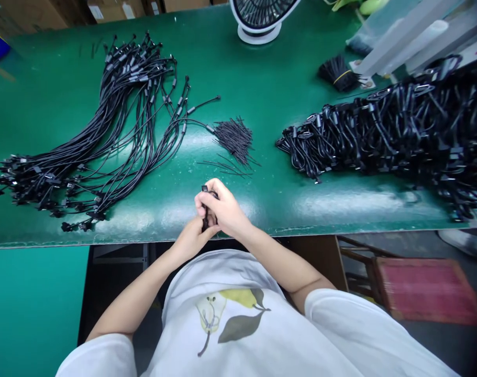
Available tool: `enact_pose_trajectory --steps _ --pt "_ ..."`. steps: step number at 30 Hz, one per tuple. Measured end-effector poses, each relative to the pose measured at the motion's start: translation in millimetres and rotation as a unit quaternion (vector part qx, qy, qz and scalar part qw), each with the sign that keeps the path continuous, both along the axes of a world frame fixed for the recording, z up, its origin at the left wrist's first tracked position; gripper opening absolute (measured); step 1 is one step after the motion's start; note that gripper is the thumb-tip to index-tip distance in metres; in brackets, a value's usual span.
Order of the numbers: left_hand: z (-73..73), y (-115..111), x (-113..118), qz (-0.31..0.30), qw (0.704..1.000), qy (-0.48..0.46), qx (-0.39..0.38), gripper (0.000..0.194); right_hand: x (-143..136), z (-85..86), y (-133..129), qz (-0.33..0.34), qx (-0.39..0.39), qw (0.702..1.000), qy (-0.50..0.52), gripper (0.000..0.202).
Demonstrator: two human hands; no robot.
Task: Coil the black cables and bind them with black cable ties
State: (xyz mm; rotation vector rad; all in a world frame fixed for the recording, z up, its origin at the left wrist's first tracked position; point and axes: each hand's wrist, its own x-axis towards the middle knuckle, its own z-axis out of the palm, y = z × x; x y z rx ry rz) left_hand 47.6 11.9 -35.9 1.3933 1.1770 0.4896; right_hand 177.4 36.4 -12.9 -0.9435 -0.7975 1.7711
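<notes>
A coiled black cable (206, 209) is held between my two hands at the front edge of the green table. My left hand (194, 233) is closed around its lower part. From above, my right hand (224, 208) grips the upper part, its fingers curled over the loops. Parts of the cable are hidden by the fingers. Just beyond my hands lies a heap of thin black cable ties (235, 139), with several loose ones in front of it. Long uncoiled black cables (120, 125) with connectors spread over the table to the left.
Many bundled black cables (379, 131) are piled along the right side. A bunch of black ties (339, 74) bound with a yellow band lies behind them. A white fan (259, 34) stands at the back. Cardboard boxes (116, 9) line the far edge; a red-seated stool (426, 288) is at lower right.
</notes>
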Motion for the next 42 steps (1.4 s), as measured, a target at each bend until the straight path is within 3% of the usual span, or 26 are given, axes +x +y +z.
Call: enact_pose_trajectory --steps 3,6,9,15,18,23,26,29,33,35,39,42 --pt "-4.8 -3 -4 -0.008 0.989 -0.120 -0.082 0.035 3 1.2 8 0.031 -0.030 0.996 0.073 0.033" --pt "-3.7 1 -10 -0.041 0.936 -0.271 -0.219 0.046 7 5.7 13 0.067 -0.029 0.993 0.094 0.034" --pt "2.8 4 -11 -0.036 0.894 -0.327 -0.303 0.045 9 9.6 16 0.095 -0.023 0.991 0.090 0.034" --pt "11.4 2 2 0.053 0.872 -0.356 -0.331 0.039 10 4.8 20 0.043 0.104 0.993 -0.027 0.025" --pt "11.9 1 7 0.057 0.866 -0.363 -0.339 0.043 9 1.1 21 0.038 0.142 0.988 -0.048 0.025" --pt "14.9 2 15 0.047 0.859 -0.377 -0.342 0.036 14 5.5 26 0.080 0.020 0.995 0.057 0.034" --pt "16.6 1 18 0.048 0.864 -0.370 -0.337 0.038 20 12.3 29 0.091 -0.074 0.987 0.107 0.043" --pt "15.5 -1 21 0.056 0.873 -0.353 -0.332 0.040 20 13.6 32 0.086 -0.097 0.986 0.102 0.047" --pt "7.8 -2 21 0.084 0.887 -0.326 -0.316 0.038 14 4.6 32 0.067 -0.032 0.996 0.048 0.042" --pt "1.9 1 18 0.081 0.915 -0.292 -0.266 0.035 11 -0.1 29 0.047 -0.008 0.999 0.010 0.040" --pt "-8.6 6 9 0.026 0.974 -0.185 -0.130 0.030 2 -4.1 17 -0.035 0.060 0.993 -0.096 0.036" --pt "-11.9 4 5 -0.016 0.991 -0.101 -0.090 0.032 2 -4.7 11 -0.055 0.110 0.980 -0.155 0.035"
